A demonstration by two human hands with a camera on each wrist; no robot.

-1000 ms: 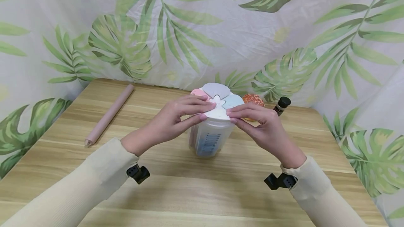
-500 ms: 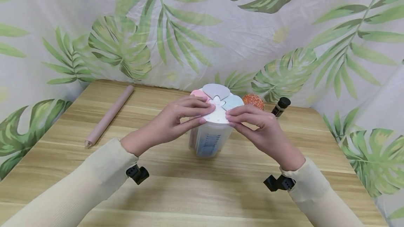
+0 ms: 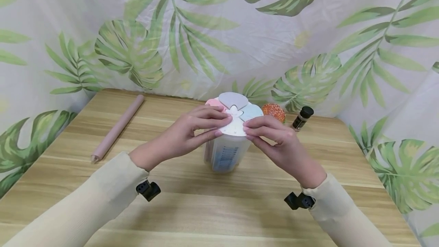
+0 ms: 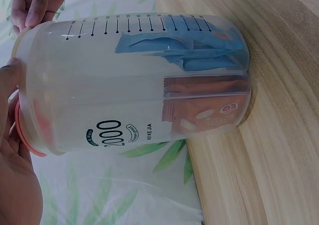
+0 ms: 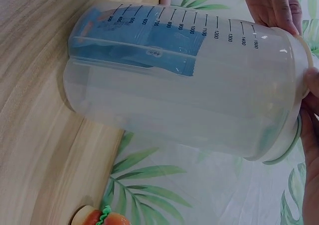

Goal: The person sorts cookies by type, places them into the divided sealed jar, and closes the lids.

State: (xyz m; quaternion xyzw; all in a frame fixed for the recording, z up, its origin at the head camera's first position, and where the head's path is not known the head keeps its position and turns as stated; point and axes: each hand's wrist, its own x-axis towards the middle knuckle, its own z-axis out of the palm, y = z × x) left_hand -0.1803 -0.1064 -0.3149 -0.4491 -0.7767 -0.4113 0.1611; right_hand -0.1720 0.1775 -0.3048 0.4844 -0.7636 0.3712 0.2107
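A clear, divided food storage jar (image 3: 225, 155) stands upright on the table. Its petal-shaped lid has pink, lavender, pale blue and white sections. My left hand (image 3: 186, 134) pinches the left edge of the white lid section (image 3: 234, 128), fingers on top and thumb at the rim. Opposite it, my right hand (image 3: 281, 140) pinches the right edge of the same section. Through the jar wall, blue sachets (image 4: 207, 53) and brown-orange sachets (image 4: 199, 108) show in separate compartments. Measuring marks run up the side, also visible beside the blue sachets (image 5: 144, 40) in the right wrist view.
A pinkish rolled tube (image 3: 118, 129) lies on the left of the wooden table (image 3: 205, 205). Behind the right hand are a toy burger (image 3: 274, 112) and a small black-capped bottle (image 3: 302, 118). A leaf-print curtain (image 3: 205, 29) hangs behind the table.
The white lid section's front edge now appears slightly lower in the head view, covering more of the jar's rim. Both hands keep their pinch, and the view has shifted slightly.
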